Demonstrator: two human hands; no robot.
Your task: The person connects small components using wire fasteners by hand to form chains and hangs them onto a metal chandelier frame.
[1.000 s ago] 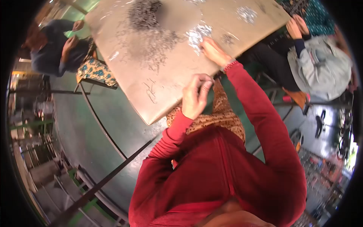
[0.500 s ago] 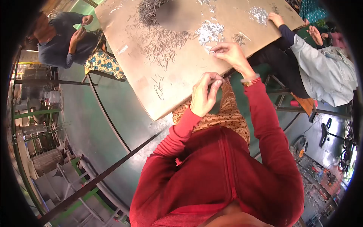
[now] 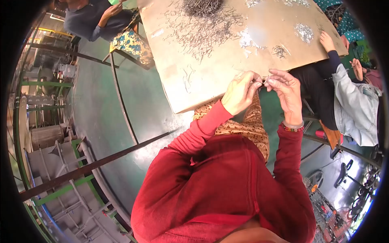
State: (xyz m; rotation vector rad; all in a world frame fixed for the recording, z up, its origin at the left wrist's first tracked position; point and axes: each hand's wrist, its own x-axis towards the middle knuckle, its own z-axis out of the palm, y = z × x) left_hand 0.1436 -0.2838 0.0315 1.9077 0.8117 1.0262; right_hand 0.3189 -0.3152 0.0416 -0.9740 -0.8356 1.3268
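Just off the front edge of the cardboard-covered table [image 3: 178,95], my two hands meet fingertip to fingertip. My left hand [image 3: 242,91] is closed in a pinch, and what sits between its fingers is too small to name. Facing it, my right hand [image 3: 287,90] pinches too, with a tiny dark piece hardly visible between the fingertips. Beyond the hands lies a small heap of shiny silver pieces [image 3: 248,40]. A little pile of dark thin pieces [image 3: 279,51] is to its right. Farther left, many dark thin metal pieces [image 3: 202,34] spread over the cardboard.
A large dark heap [image 3: 201,5] stands at the far side, and another silver pile [image 3: 304,33] lies right. A co-worker in a pale denim sleeve [image 3: 349,103] reaches onto the table at right. Another person [image 3: 91,20] sits at the left. Metal frames [image 3: 81,162] stand lower left.
My right hand has drawn back from the silver heap to my left hand, and their fingertips now meet. The view has shifted, so the table appears farther right and higher.
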